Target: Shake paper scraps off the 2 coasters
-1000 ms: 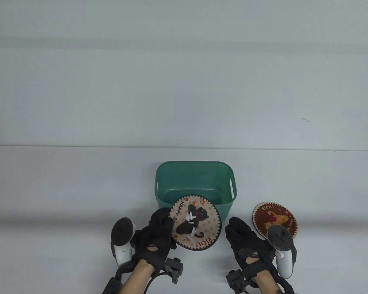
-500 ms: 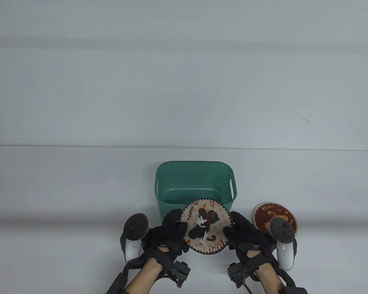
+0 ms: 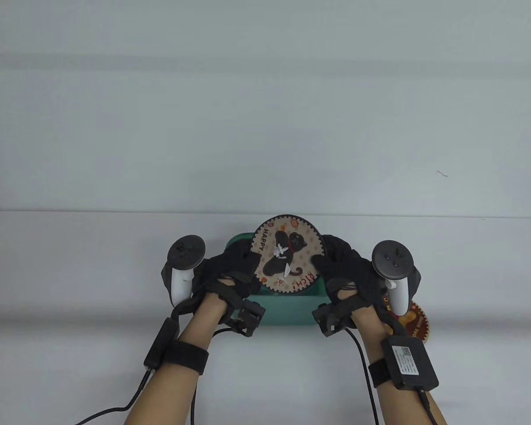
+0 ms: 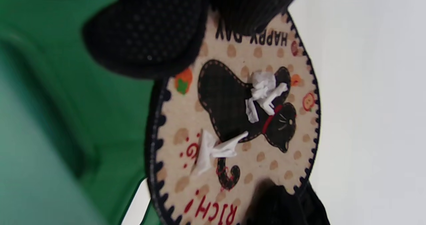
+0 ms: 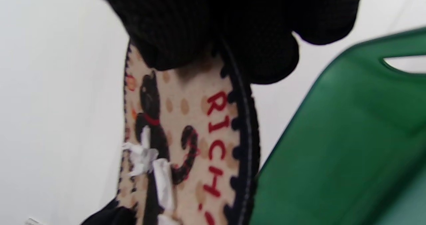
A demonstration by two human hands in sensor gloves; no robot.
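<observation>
Coaster pinched by both hands, scraps between grips, bin beneath: we judge for tipping.

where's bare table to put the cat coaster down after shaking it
Bare table lies left of the left hand and green bin, and at the far right beyond the brown coaster. It is crowded in the middle, where both hands, right hand included, hold the cat coaster over the bin.

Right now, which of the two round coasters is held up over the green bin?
The beige black-cat coaster, gripped by the left hand and right hand; the brown coaster lies on the table.
</observation>
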